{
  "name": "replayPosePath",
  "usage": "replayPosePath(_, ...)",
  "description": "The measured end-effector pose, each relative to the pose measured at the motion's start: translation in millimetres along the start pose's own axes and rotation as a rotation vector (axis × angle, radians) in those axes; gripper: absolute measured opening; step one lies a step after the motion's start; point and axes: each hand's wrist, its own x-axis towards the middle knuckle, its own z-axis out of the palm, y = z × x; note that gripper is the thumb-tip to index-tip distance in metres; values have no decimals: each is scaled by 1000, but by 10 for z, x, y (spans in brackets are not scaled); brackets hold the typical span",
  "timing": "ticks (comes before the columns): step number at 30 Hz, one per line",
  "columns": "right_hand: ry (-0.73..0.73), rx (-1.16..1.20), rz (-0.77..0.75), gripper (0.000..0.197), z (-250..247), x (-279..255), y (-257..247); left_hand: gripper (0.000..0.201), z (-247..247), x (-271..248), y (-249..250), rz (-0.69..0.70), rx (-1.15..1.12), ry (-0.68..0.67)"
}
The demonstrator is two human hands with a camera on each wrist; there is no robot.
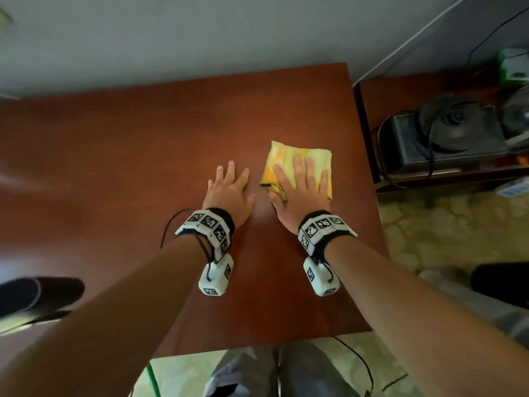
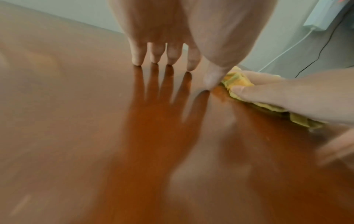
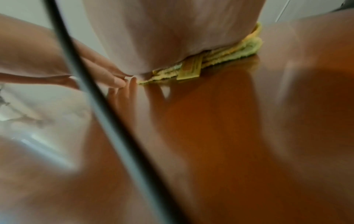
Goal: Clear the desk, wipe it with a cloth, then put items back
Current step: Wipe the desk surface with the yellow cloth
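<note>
- At the left edge of the desk (image 1: 114,144) the brown top shows nothing standing on it. Only a dark blurred shape (image 1: 40,293) sits near the front left corner, and I cannot tell what it is.
- The left hand (image 1: 229,190) lies flat on the wood near the middle, fingers spread and straight. It holds nothing; in the left wrist view the fingertips (image 2: 137,60) touch the surface.
- Just beside it, toward the right edge, the right hand (image 1: 300,190) presses flat on the folded yellow cloth (image 1: 289,153), fingers straight and a little apart. The thumb lies at the cloth's near left corner.
- The cloth rests on the desk, well inside the right edge and about halfway between back and front.
- A small tan label (image 3: 190,68) sticks out of the cloth's folds; its writing is too blurred to read.
- Beyond the right edge, a lower shelf (image 1: 400,90) carries a black device (image 1: 446,138) with cables.
- My judgement: clearing looks done and wiping is in hand. Finishing the wipe and putting the items back are left.
</note>
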Motion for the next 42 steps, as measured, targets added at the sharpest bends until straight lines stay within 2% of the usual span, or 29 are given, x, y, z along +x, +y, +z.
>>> replayPosePath(4,-50,-8,-55,64,181,-544,-276,64,229,-430,-71,-62,-73,5)
replayPosePath(8,-32,-24,-66,64,264,-652,-370,64,254,-723,-174,-162,-137,7)
replayPosePath(16,-29,57,31,64,136,-160,-571,75,207,-933,-614,-442,-223,-95)
replayPosePath(20,-46,91,116,66,58,95,-823,79,190,-991,-955,-491,-228,-98)
replayPosePath(24,-58,62,115,66,43,268,-1171,80,164,-1050,-1426,-543,-268,-60)
replayPosePath(28,-60,32,74,66,64,432,-1733,74,91,-1152,-1961,-531,-289,-2)
replayPosePath(31,-55,23,1,65,122,533,-2308,67,23,-1226,-2374,-474,-278,68)
replayPosePath(33,-54,23,-49,64,177,586,-2751,67,-19,-1277,-2670,-488,-282,73)
replayPosePath(39,-54,-38,-390,63,464,479,-4252,69,-122,-1420,-3592,-552,-295,71)
replayPosePath(42,-32,-54,-430,61,565,398,-4522,70,-180,-1399,-3873,-560,-311,70)
